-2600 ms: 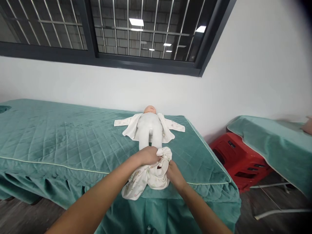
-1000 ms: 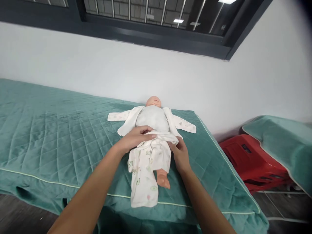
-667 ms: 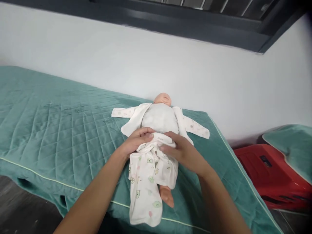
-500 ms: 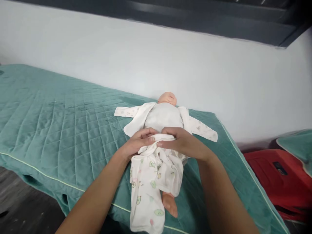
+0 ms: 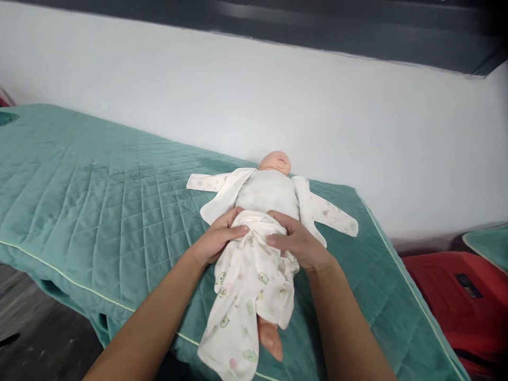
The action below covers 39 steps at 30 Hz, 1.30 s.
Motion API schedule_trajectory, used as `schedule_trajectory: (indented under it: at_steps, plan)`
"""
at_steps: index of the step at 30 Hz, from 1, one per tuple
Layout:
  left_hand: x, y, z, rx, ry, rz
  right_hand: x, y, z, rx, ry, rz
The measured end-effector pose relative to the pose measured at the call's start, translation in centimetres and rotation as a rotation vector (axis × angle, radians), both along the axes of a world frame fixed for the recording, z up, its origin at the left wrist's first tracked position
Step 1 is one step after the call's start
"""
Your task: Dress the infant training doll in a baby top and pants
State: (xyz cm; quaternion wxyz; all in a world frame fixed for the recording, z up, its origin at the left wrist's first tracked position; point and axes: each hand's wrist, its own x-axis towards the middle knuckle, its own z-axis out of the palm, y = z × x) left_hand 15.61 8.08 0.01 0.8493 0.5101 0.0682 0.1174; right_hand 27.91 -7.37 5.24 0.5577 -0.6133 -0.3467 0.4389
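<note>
A baby doll [image 5: 273,162] lies on its back, its head toward the wall. White patterned baby pants [image 5: 242,286] cover its hips and legs, and one bare foot [image 5: 270,338] sticks out of a leg opening. My left hand [image 5: 220,233] grips the waistband on one side, thumb on top. On the other side my right hand [image 5: 297,241] pinches the same waistband, fingers toward the doll's belly. The doll's white jacket [image 5: 224,196] lies spread open with both sleeves stretched outward, around a plain white torso [image 5: 268,190]. The other foot is hidden inside the longer pant leg.
The doll rests on a green quilted bed cover [image 5: 107,211] with a pale piped edge. A white wall [image 5: 238,95] rises behind it. To the right stands a red case [image 5: 444,301] with green cloth beside it. Dark floor [image 5: 35,317] shows at lower left.
The waistband, bunched and folded earlier, is now spread wider and higher over the doll's hips. My hands have moved apart, and the pants look smoother.
</note>
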Motion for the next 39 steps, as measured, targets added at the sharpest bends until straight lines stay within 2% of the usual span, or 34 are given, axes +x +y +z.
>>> schedule_trajectory:
  at_steps: [2, 5, 8, 12, 14, 16, 18, 22, 27, 30, 33, 36, 39]
  plan:
    - [0.2, 0.0, -0.3, -0.034, 0.000, 0.059, -0.4, 0.1, 0.4, -0.060, -0.123, 0.054]
    - [0.4, 0.0, -0.7, -0.008, 0.004, 0.112, -0.8, 0.2, 0.4, -0.108, -0.221, 0.128]
    - [0.0, 0.1, -0.6, 0.098, 0.028, 0.100, -0.9, 0.4, -0.4, -0.099, -0.164, 0.019]
    - [-0.8, 0.6, 0.1, 0.257, -0.040, -0.095, -0.8, 0.8, -1.2, 0.019, -0.029, -0.231]
    - [-1.1, 0.8, 0.5, 0.280, -0.059, -0.210, -0.7, 0.8, -1.3, 0.064, 0.008, -0.251]
    - [-1.1, 1.0, 0.7, 0.279, -0.018, -0.266, -0.7, 0.8, -1.3, 0.079, 0.042, -0.242]
    - [-1.0, 0.9, 0.6, 0.256, 0.043, -0.243, -0.6, 0.6, -1.2, 0.074, 0.072, -0.212]
    - [-0.5, 0.4, -0.3, 0.106, 0.050, -0.090, -0.5, 0.3, -0.9, 0.046, 0.096, -0.131]
    - [0.1, 0.1, -1.2, 0.036, 0.007, 0.041, -0.9, 0.0, -0.1, 0.001, -0.118, 0.088]
    - [0.2, 0.1, -1.3, 0.050, -0.012, 0.051, -1.1, -0.1, 0.0, -0.029, -0.187, 0.125]
    - [0.1, 0.1, -1.3, 0.075, -0.008, 0.014, -1.0, -0.1, -0.8, -0.045, -0.145, -0.006]
    - [-0.3, 0.4, -1.1, 0.106, -0.062, -0.083, -0.7, 0.1, -1.5, 0.018, -0.046, -0.193]
    - [-0.5, 0.8, -0.7, 0.148, -0.122, -0.192, -0.6, 0.2, -1.7, 0.106, 0.029, -0.237]
